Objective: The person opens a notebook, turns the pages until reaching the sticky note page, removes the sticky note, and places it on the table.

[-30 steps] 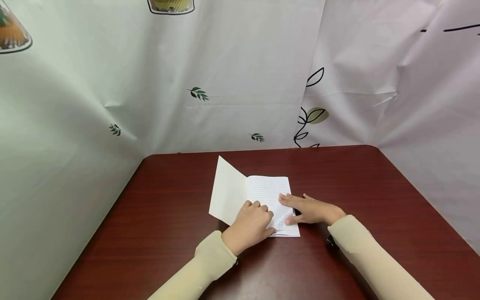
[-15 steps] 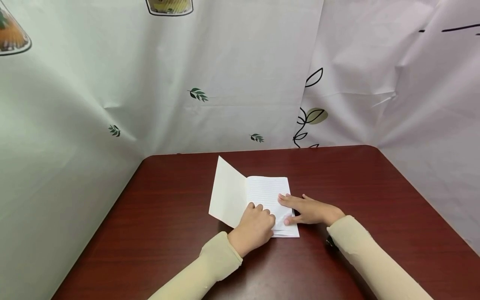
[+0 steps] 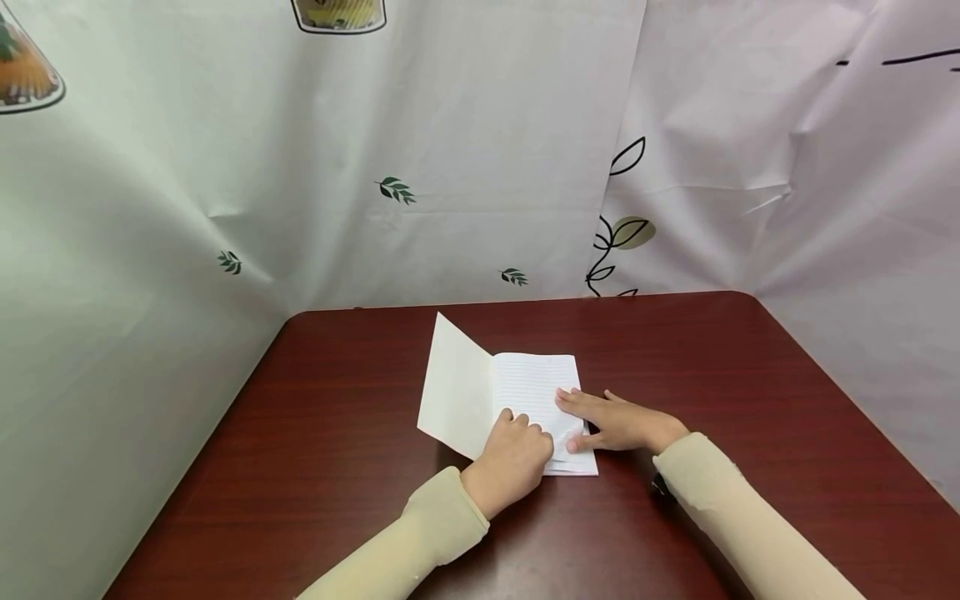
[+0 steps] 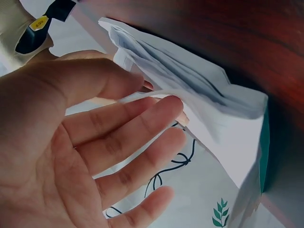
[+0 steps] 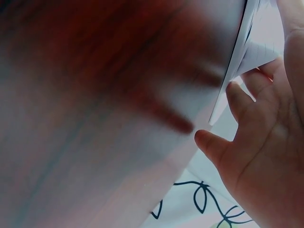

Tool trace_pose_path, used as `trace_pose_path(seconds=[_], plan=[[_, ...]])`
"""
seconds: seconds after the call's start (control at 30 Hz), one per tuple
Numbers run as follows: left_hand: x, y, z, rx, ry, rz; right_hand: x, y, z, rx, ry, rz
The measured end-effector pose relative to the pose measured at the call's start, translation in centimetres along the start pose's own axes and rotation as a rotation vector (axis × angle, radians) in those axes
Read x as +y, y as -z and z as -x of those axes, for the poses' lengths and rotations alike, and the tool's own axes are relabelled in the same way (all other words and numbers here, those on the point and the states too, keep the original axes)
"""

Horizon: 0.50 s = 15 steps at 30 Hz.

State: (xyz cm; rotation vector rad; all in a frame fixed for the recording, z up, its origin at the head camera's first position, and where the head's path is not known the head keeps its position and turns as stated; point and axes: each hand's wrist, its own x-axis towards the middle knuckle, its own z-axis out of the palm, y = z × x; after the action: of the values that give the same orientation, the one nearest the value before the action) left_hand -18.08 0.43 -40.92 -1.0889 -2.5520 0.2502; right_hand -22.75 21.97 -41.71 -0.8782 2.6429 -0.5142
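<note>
A notebook with lined white pages lies open on the table. Its cover stands tilted up on the left side. My left hand is over the near edge of the pages. In the left wrist view its thumb and index finger pinch the edge of a page, which bends up from the pages beneath. My right hand rests on the right edge of the notebook with its fingers spread. The right wrist view shows those fingers fairly straight against the paper.
The notebook lies on a dark red wooden table with rounded far corners. White cloth printed with leaves hangs behind and at both sides. A dark band is on the right wrist.
My left hand has shifted slightly to the right along the near edge, and its thumb has gone out of sight in the head view. The right hand stays nearly still.
</note>
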Motion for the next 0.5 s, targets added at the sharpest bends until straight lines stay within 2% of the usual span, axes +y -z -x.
trace_pose_path(seconds=[0.33, 0.5], plan=[[0.20, -0.35, -0.08, -0.044, 0.017, -0.043, -0.19, -0.12, 0.00, -0.001, -0.019, 0.026], [0.26, -0.48, -0.11, -0.027, 0.033, -0.042, -0.10, -0.17, 0.10, 0.015, -0.007, 0.053]])
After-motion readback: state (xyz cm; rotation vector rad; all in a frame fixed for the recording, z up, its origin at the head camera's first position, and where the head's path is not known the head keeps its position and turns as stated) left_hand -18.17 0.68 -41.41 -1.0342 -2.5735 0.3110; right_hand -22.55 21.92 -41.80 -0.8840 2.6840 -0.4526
